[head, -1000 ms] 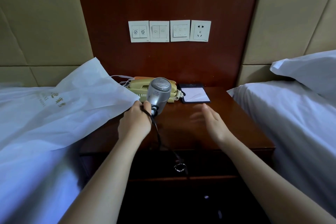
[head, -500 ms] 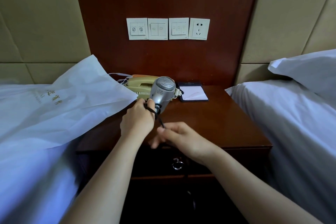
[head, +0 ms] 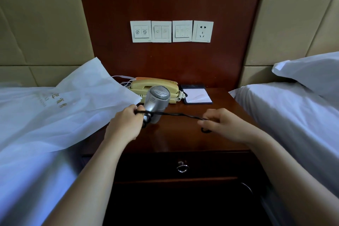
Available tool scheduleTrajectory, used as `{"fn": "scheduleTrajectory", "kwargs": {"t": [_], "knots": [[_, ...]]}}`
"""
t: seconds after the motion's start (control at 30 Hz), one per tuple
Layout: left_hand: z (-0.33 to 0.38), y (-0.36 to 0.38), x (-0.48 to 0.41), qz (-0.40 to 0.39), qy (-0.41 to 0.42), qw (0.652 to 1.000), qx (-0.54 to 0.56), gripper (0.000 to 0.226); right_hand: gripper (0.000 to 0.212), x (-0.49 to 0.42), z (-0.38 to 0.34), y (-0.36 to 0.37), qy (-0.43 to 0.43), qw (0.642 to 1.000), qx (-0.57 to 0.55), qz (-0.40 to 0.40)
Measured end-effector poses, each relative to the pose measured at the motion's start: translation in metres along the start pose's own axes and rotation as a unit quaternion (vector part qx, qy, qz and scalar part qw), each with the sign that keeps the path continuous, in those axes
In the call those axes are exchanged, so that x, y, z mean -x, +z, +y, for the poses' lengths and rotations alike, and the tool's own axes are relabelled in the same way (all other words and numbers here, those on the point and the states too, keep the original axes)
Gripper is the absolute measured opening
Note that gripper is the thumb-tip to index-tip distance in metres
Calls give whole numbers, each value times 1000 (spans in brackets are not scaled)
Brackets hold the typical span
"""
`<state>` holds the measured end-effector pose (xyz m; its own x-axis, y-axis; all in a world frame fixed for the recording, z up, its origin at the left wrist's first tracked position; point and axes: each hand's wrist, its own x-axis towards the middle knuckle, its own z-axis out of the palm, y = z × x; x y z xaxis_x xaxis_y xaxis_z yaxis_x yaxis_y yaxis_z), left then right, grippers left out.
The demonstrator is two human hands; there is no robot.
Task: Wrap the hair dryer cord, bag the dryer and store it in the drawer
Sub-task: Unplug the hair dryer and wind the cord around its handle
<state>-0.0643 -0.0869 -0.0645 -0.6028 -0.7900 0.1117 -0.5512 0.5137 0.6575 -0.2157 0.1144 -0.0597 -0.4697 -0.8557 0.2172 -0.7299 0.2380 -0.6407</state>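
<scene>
A silver hair dryer [head: 156, 102] stands upright above the wooden nightstand [head: 176, 137], its handle gripped by my left hand [head: 124, 124]. Its black cord [head: 176, 114] runs taut from the handle to the right, where my right hand [head: 223, 124] pinches it, a loop of cord hanging below the fingers. A large white bag [head: 69, 104] with gold lettering lies on the left bed, one corner over the nightstand beside my left hand. The closed drawer [head: 211, 167] with a ring pull [head: 182, 168] sits under the tabletop.
A yellow telephone [head: 156, 86] and a notepad [head: 198, 95] sit at the back of the nightstand. Switches and a socket [head: 202, 31] are on the wood panel above. White beds flank both sides, with a pillow [head: 311, 71] at right.
My right hand came in from the right, took the cord near the handle, then pulled it out rightward until taut. The dryer stayed in my left hand.
</scene>
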Motion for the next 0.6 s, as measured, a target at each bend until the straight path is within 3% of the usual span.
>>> {"fn": "scheduleTrajectory", "kwargs": {"t": [0.1, 0.2, 0.3, 0.37, 0.5, 0.6], "knots": [[3, 1, 1, -43, -16, 998, 42, 35, 20, 0, -2, 1, -26, 999, -28, 33], [3, 2, 1, -61, -20, 996, 58, 40, 22, 2, -6, 2, -25, 979, -193, 63], [3, 5, 0, -64, -25, 995, 68, 41, 34, 1, -6, 5, 5, 915, -401, 39], [2, 7, 0, -68, -26, 994, 79, 38, 30, 1, -8, 9, 4, 880, -474, 26], [-1, 5, -2, -91, -33, 990, 102, 38, 31, -2, -9, 6, 20, 849, -526, 58], [-4, 3, -5, -108, -65, 985, 120, 34, 39, -5, 0, -6, 63, 876, -453, 153]]}}
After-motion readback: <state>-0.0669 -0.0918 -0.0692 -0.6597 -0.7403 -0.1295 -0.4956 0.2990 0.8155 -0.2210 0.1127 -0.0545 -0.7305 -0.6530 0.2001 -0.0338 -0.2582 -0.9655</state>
